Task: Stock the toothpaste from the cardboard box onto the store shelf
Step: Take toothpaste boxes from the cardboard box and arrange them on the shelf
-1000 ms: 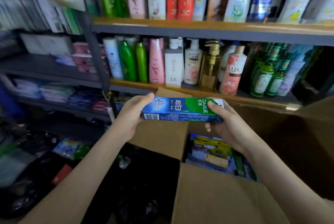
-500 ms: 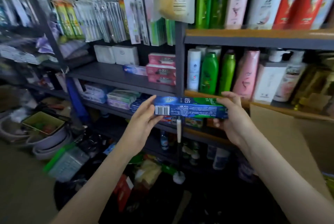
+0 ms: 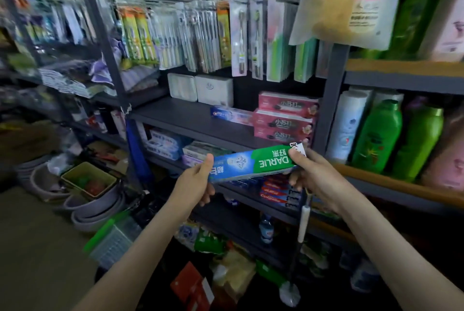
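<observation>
A toothpaste box (image 3: 251,164) is shown printed blue and green with white lettering; the shelf (image 3: 190,120) is painted dark grey, cartons (image 3: 286,105) are coloured pink, bottles (image 3: 376,135) bright green.

One green-and-blue Darlie toothpaste box (image 3: 251,164) is held in two hands: left hand (image 3: 193,185), right hand (image 3: 313,177). On the grey shelf (image 3: 180,115) are three pink toothpaste boxes (image 3: 283,120) in one stack, one blue-and-white toothpaste box (image 3: 231,115) beside them and two white boxes (image 3: 200,87) behind. To the right stand two green bottles (image 3: 376,135) — the hanging toothbrush packs (image 3: 200,34) are too blurred to count.

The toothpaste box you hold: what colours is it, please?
The toothpaste box is blue and green, clearest in the head view.
</observation>
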